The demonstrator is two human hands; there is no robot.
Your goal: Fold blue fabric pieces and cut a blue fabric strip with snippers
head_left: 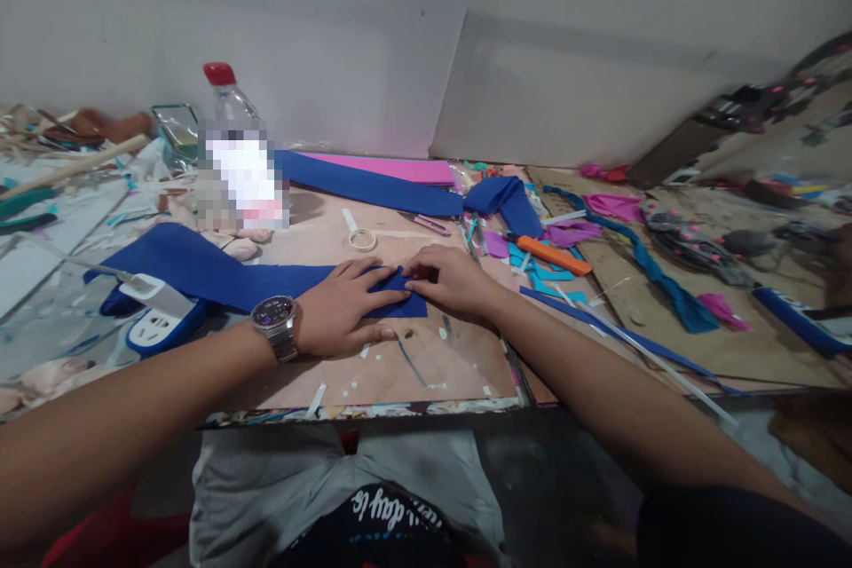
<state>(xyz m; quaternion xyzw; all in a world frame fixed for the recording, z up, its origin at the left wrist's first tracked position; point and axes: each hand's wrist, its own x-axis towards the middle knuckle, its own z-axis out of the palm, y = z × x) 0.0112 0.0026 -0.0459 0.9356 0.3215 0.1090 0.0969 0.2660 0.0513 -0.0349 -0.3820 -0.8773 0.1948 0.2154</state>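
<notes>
A long strip of dark blue fabric (266, 284) lies along the table in front of me, its left part raised in a curve near a power strip. Flat on the strip's right end rests my left hand (343, 306), fingers spread, a watch (274, 319) on its wrist. My right hand (449, 280) has its thumb and fingertips closed together on the fabric near that end, close to the left fingertips. What lies between them is partly hidden. Behind the hands is a roll of pale tape (362, 239), with its loose end sticking up.
Folded blue fabric (373, 184) and a pink strip (392, 169) lie by the wall. Small pink-handled snips (429, 223) and an orange cutter (552, 256) are nearby. A bottle (230, 93) stands behind a blurred phone (243, 182). The white-and-blue power strip (160, 315) is at left; scraps surround everything.
</notes>
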